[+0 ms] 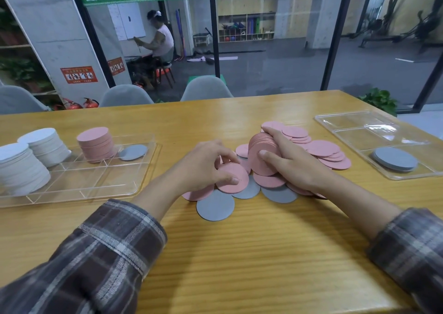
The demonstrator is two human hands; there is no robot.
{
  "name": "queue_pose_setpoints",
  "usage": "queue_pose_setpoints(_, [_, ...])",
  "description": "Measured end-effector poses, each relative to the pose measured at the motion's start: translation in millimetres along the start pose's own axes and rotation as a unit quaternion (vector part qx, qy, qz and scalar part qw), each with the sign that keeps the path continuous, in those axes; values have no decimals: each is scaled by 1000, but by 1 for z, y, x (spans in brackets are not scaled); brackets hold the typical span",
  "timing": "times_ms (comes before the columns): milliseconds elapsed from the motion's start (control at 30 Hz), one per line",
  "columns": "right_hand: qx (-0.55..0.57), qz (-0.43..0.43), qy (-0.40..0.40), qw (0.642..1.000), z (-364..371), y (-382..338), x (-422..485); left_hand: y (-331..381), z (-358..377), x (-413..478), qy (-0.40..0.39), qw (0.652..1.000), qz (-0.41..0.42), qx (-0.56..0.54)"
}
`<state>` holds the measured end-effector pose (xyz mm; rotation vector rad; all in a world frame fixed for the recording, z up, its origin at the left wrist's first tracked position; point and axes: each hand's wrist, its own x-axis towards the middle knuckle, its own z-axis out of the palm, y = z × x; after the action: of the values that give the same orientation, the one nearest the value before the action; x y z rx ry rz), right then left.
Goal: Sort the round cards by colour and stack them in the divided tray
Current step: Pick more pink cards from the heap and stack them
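Note:
A loose heap of pink cards (323,149) and grey cards (215,206) lies mid-table. My right hand (292,162) grips an upright bundle of pink cards (260,153) on edge above the heap. Just left of it, my left hand (203,165) pinches a single pink card (231,178) between thumb and fingers. At the left stands a clear divided tray (100,184) holding two white stacks (21,167), a pink stack (96,143) and a grey card (133,152).
A second clear tray (354,134) at the right holds a small grey stack (395,161). Grey chairs (206,88) stand behind the wooden table's far edge. Bare wood stretches in front of the heap, between my sleeves.

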<state>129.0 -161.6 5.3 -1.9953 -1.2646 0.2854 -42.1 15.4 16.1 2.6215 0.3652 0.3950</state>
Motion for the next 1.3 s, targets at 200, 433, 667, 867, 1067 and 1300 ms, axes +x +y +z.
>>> queue_pose_setpoints(200, [14,2,0,1000,0,-1,-1,2,7,4,52,988,-47,-141])
queue_pose_setpoints(433, [26,-2,4,1000,0,-2,-1,13,19,4,94,975,-93,-180])
queue_pose_setpoints(667, [-27,-19,-3,999,0,-3,-1,22,29,6,125,972,-81,-183])
queue_pose_setpoints(867, [-18,-13,-10,1000,0,-2,0,8,8,7,63,997,-27,-18])
queue_pose_setpoints(1067, [-14,-5,-11,1000,-1,-2,0,-4,-3,2,-28,999,-11,30])
queue_pose_setpoints(1300, [-13,2,-6,1000,-1,-4,-1,-1,-2,3,23,991,-29,-125])
